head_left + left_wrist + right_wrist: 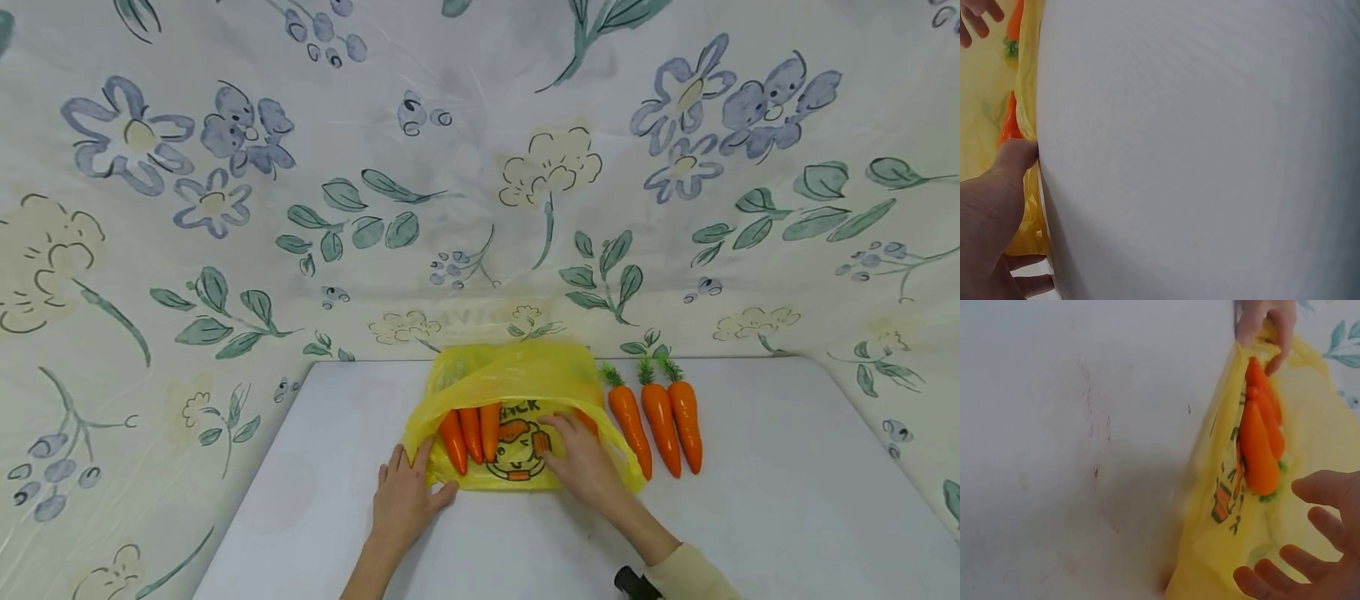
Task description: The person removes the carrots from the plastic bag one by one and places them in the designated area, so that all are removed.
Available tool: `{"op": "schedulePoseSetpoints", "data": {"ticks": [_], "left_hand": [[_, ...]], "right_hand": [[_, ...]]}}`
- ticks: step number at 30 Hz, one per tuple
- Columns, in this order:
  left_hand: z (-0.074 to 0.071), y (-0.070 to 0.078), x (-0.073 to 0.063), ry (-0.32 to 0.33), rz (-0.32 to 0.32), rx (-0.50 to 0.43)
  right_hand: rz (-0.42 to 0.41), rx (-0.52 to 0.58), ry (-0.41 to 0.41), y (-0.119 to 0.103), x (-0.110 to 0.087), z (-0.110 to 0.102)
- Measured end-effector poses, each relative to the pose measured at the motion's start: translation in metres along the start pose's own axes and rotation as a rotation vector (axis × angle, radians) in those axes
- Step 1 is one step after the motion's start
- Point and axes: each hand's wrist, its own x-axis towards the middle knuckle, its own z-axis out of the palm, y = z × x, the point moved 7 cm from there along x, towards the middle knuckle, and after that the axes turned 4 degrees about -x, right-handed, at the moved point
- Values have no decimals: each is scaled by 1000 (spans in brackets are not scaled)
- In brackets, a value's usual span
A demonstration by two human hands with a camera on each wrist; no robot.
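Note:
A yellow plastic bag with a printed cartoon figure lies with its mouth facing me. Several glossy orange carrots show inside its left part, pointed ends toward me; another orange piece peeks out behind the right hand. My left hand holds the bag's left edge, thumb and fingers on either side of the film in the right wrist view. My right hand reaches into the mouth at the right. Its fingers are spread and relaxed, with nothing between them, beside the bagged carrots.
Three more carrots with green tops lie side by side on the white table, just right of the bag. A floral cloth hangs behind the table. A black object shows by the right sleeve.

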Motion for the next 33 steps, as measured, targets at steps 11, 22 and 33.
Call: {"op": "schedulePoseSetpoints", "data": {"ticks": [11, 22, 33], "left_hand": [[-2, 2, -1, 6, 10, -2], [-1, 1, 0, -3, 2, -7], [3, -1, 1, -24, -14, 11]], "right_hand": [[83, -27, -37, 17, 6, -5], [156, -19, -12, 30, 7, -7], [230, -27, -96, 47, 4, -1]]}}
